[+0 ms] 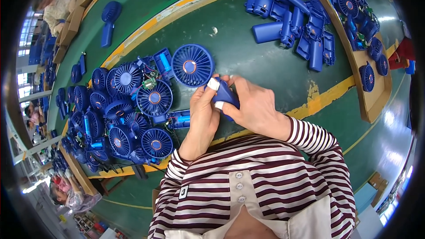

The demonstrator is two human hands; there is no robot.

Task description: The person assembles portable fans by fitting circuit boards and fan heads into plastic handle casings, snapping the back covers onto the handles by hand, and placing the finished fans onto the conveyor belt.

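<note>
A blue handheld fan is between my hands, its round slatted head [193, 65] pointing up and left and its handle [227, 94] under my fingers. My left hand [203, 108] is closed around the handle's left side, close to the fan head. From the right, my right hand [256, 104] grips the same handle, with its thumb pressed on the casing. White wraps cover both thumb tips. My fingers hide much of the handle and the place where it meets the head.
Left of my hands lies a heap of blue fans [126, 106] with wires and circuit boards showing. Blue handle casings [292, 22] are piled at the far right, beside a cardboard tray [369, 106] of fan parts. Yellow tape [305, 104] marks the green table. Other people sit at the left.
</note>
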